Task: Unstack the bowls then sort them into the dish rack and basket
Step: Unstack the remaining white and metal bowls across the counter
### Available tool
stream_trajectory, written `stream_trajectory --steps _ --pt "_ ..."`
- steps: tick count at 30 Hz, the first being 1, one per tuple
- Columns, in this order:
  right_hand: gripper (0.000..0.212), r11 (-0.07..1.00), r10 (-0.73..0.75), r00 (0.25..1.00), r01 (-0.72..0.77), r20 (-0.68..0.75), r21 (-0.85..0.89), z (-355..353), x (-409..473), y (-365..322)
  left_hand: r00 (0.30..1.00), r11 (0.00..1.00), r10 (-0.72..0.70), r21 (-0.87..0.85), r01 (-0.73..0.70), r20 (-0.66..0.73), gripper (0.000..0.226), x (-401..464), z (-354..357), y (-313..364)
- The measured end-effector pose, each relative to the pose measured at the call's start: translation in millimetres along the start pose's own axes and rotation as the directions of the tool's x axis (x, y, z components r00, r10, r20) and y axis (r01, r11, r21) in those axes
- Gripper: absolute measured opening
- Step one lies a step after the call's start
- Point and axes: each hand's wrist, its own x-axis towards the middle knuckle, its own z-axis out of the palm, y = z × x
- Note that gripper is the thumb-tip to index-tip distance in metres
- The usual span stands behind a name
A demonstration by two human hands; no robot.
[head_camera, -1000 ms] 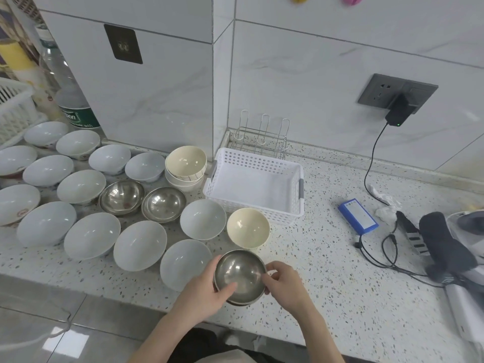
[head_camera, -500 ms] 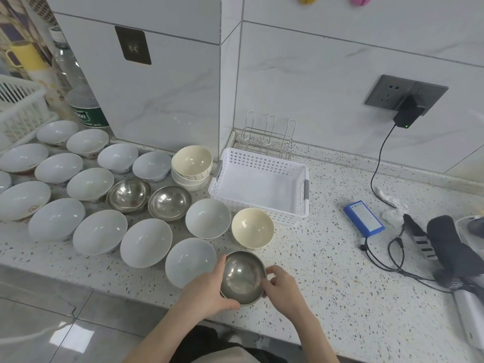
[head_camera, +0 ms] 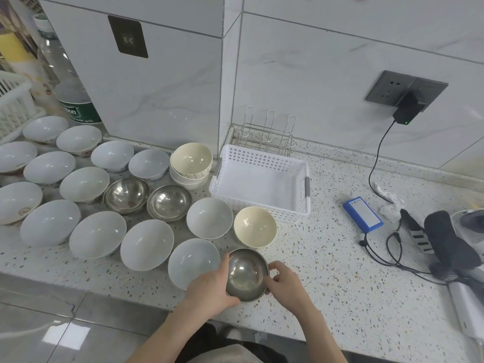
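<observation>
**Steel bowl held at both rims, sorting not yet begun**

While both hands meet at the front edge of the tabletop [head_camera: 327, 271], the grip is two-sided: the left hand [head_camera: 209, 286] curls round the 9 o'clock side of the steel bowl [head_camera: 246, 275], thumb hooked on the near rim, and the right hand [head_camera: 284, 282] pinches the rim at 3 o'clock with curled fingertips. Whether a second steel bowl is nested underneath cannot be told from this view.

Judging by its look, the bowl is light, stiff and smooth, so it could slip in a pinch on the polished wall; the rolled rim is the safer place to take hold. It will not break if it drops, unlike the ceramic neighbours.

Just beside it at 9 o'clock sits a white bowl [head_camera: 193, 263], and at 12 o'clock a cream bowl [head_camera: 255, 226]. Further out at 10 o'clock lie two more steel bowls [head_camera: 148, 199] among many white ones, with a short cream stack [head_camera: 191, 166] behind them. The white basket [head_camera: 262, 180] stands at 12 o'clock with nothing visible in it, and the wire dish rack [head_camera: 267, 132] is behind it against the wall. At 3 o'clock, well apart, lie a blue battery pack [head_camera: 362, 214] and cables.
</observation>
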Motion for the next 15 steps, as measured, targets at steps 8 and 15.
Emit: stream_trajectory --steps 8,15 --pt "0.042 0.985 0.096 0.992 -0.108 -0.088 -0.138 -39 3 -22 0.993 0.979 0.038 -0.196 -0.060 -0.114 0.062 0 -39 -16" --pt "0.026 0.994 -0.024 0.992 0.010 -0.125 -0.113 -49 35 -85 0.968 0.880 -0.034 -0.467 -0.089 -0.248 0.024 16 -103 -54"
